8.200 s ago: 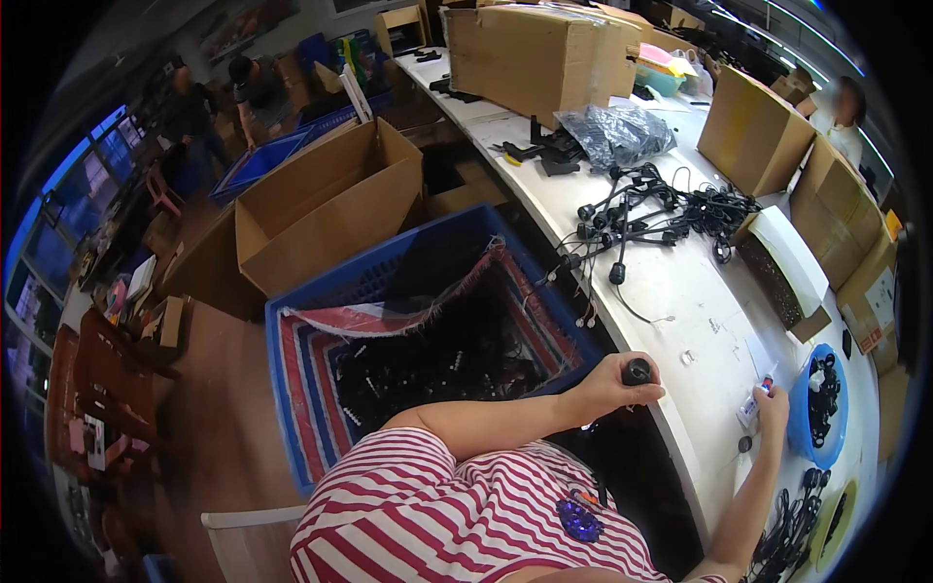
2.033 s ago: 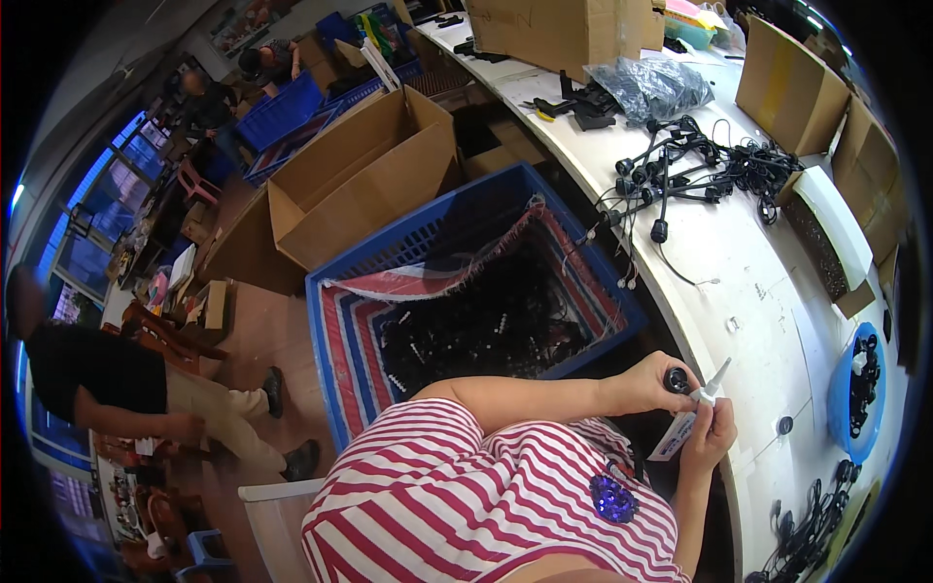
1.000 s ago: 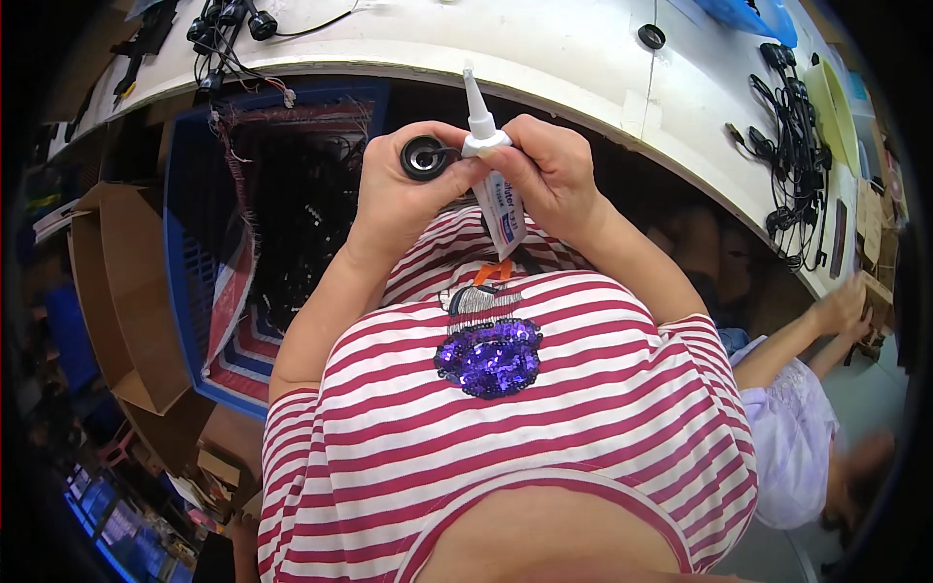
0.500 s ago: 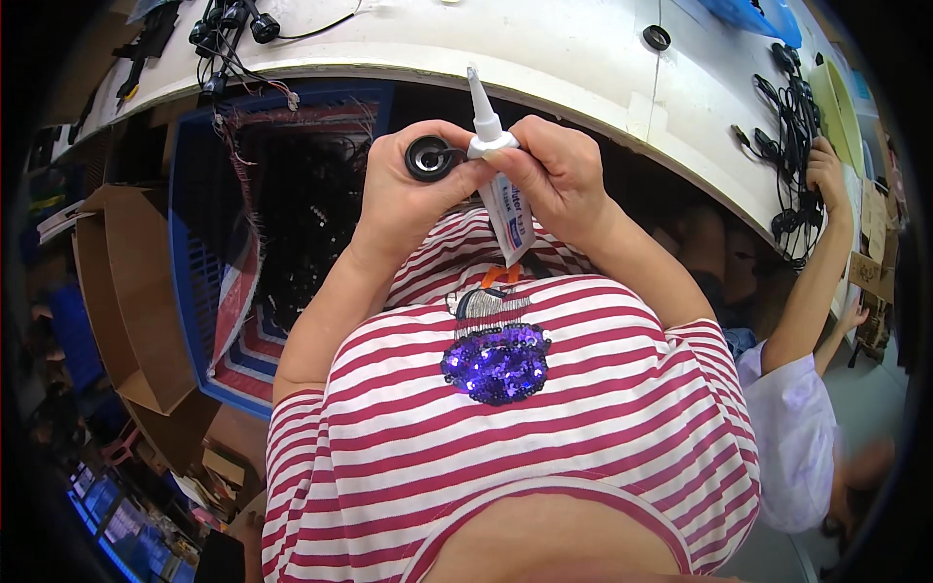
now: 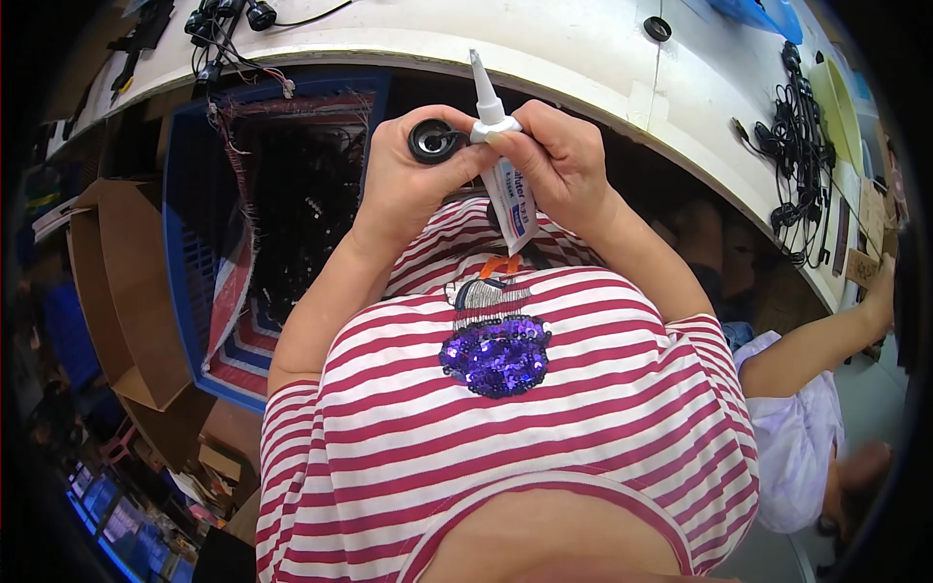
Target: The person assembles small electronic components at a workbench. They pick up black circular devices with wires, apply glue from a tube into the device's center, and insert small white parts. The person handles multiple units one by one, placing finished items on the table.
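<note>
In front of my chest, both hands are close together just off the table's edge. My left hand point(image 5: 400, 180) is closed around a small round black part point(image 5: 431, 143), its open ring-shaped end facing up. A thin dark cable seems to run from it toward the tube. My right hand point(image 5: 564, 163) pinches a white squeeze tube point(image 5: 509, 199) just below its collar, and the long tapered nozzle point(image 5: 485, 87) points up and away from me. The left fingertips are beside the tube's collar; whether they touch it is hard to tell.
Ahead runs a white worktable point(image 5: 544, 44), holding black cabled parts point(image 5: 228, 24), a black ring point(image 5: 657, 28) and bundled black cables point(image 5: 797, 146). A blue basket point(image 5: 185, 253) of dark parts stands left, beside a cardboard box point(image 5: 131, 291). A co-worker's arm point(image 5: 826, 350) is at right.
Both hands hold the same things and have barely shifted. At right, the co-worker's arm has drawn back from the bundled cables and lowered toward the cardboard pieces.
</note>
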The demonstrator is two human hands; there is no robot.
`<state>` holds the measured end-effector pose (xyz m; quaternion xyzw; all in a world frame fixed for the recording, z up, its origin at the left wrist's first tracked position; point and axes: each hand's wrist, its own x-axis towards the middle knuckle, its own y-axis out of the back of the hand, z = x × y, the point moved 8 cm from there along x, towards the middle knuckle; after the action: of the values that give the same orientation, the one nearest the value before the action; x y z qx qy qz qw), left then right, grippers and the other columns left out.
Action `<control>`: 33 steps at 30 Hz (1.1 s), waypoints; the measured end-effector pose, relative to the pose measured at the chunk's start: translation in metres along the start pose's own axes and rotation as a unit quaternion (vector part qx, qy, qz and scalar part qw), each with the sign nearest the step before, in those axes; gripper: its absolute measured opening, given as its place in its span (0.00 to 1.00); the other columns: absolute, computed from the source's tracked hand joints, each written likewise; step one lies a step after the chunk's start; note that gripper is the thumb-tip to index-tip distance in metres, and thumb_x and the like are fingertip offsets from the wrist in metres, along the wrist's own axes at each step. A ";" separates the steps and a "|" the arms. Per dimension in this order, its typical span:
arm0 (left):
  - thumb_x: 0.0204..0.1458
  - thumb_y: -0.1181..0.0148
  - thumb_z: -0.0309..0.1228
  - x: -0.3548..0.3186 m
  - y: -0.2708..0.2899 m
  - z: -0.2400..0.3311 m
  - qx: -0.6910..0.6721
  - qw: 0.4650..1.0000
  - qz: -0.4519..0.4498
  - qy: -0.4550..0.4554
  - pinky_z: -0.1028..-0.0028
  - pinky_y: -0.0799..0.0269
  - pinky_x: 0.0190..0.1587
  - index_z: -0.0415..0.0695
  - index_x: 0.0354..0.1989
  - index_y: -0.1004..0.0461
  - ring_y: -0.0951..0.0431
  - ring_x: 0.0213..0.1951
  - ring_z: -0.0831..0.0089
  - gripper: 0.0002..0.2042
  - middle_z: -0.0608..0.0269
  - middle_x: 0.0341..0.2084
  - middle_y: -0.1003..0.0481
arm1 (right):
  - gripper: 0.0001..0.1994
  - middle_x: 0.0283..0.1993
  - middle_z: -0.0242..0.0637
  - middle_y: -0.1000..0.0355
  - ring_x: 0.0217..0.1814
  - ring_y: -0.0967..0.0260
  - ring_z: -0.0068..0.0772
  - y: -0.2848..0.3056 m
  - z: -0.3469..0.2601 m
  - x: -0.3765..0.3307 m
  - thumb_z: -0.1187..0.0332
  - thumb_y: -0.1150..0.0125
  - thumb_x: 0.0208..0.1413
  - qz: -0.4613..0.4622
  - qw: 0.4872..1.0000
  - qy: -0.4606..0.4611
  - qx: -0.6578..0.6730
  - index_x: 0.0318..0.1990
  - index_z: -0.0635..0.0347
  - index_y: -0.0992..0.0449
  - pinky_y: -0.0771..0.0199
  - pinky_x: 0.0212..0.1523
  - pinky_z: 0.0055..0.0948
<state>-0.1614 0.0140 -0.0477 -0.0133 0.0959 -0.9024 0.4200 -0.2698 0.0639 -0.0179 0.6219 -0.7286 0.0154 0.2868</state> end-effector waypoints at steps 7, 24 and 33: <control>0.43 0.39 0.26 0.000 0.000 0.002 0.012 1.000 0.005 0.005 0.83 0.32 0.33 0.37 0.30 0.27 0.26 0.27 0.82 0.07 0.66 0.23 0.26 | 0.11 0.17 0.36 0.40 0.16 0.43 0.26 0.000 0.004 0.001 0.66 0.44 0.53 -0.005 1.000 -0.017 0.011 0.25 0.63 0.30 0.43 0.16 0.23; 0.48 0.57 0.61 0.008 0.003 0.011 0.033 0.994 -0.084 -0.059 0.85 0.51 0.26 0.41 0.30 0.37 0.45 0.24 0.85 0.29 0.69 0.25 0.38 | 0.17 0.10 0.22 0.46 0.09 0.56 0.12 0.027 0.007 -0.006 0.59 0.65 0.63 -0.107 0.749 -0.253 0.603 0.24 0.56 0.38 0.55 0.15 0.17; 0.39 0.37 0.27 0.007 0.000 0.012 0.202 0.975 -0.057 -0.072 0.83 0.42 0.25 0.42 0.22 0.36 0.39 0.21 0.84 0.11 0.71 0.15 0.37 | 0.19 0.09 0.22 0.46 0.09 0.58 0.12 -0.007 -0.011 -0.022 0.57 0.68 0.63 -0.174 0.672 -0.367 0.619 0.21 0.54 0.41 0.53 0.16 0.16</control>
<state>-0.1650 0.0072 -0.0364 0.0013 -0.1200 -0.9223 0.3673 -0.2573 0.0857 -0.0208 0.7279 -0.4776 0.1829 -0.4567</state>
